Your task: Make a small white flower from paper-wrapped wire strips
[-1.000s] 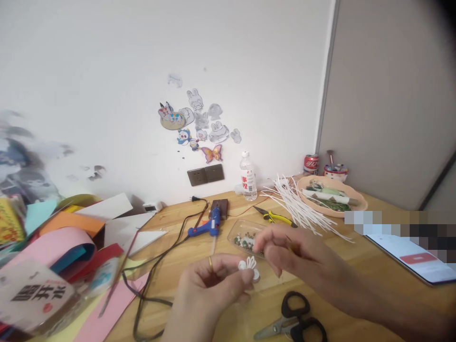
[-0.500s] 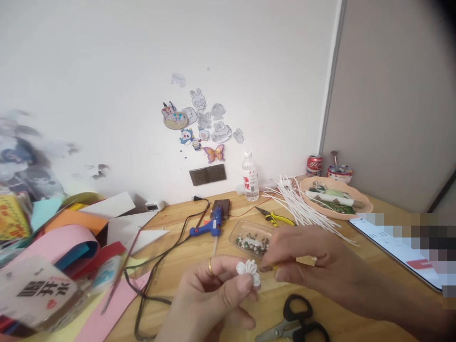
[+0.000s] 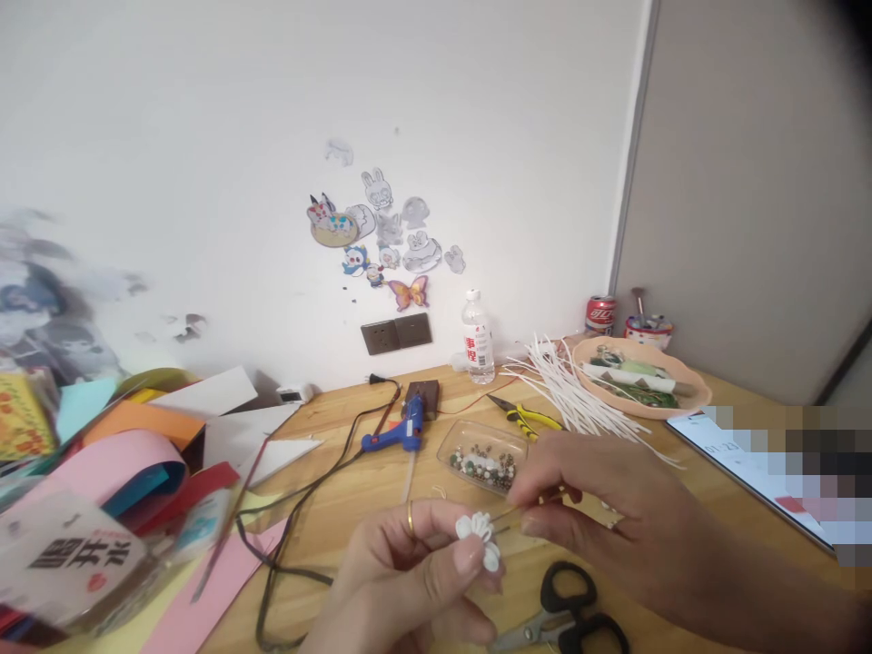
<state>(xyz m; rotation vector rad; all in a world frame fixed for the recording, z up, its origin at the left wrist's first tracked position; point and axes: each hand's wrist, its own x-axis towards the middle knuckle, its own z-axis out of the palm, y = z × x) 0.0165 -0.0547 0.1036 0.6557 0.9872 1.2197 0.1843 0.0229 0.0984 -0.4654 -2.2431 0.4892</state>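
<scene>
My left hand (image 3: pixel 415 572) pinches a small white flower (image 3: pixel 479 536) with looped petals between thumb and fingers; a gold ring sits on one finger. Close on its right, my right hand (image 3: pixel 586 509) is closed, thumb against forefinger, on a thin wire-like piece (image 3: pixel 505 516) that reaches toward the flower. Its far end lies by the petals, and I cannot tell whether it touches them. Below the hands lie black-handled scissors (image 3: pixel 569 599), partly open. Just beyond them stands a clear tray (image 3: pixel 450 436) of beads.
A blue glue gun (image 3: pixel 401 436) and black cable (image 3: pixel 292 522) lie left of the tray. Behind are yellow pliers (image 3: pixel 528 420), white strips (image 3: pixel 579 391), a bottle (image 3: pixel 478 341) and a pink plate (image 3: pixel 695 391). A phone (image 3: pixel 742 472) lies right; coloured paper (image 3: pixel 150 427) crowds the left.
The right hand has shifted slightly and turned, so the thin piece now shows between its fingertips and the flower. The flower has tilted a little in my left hand.
</scene>
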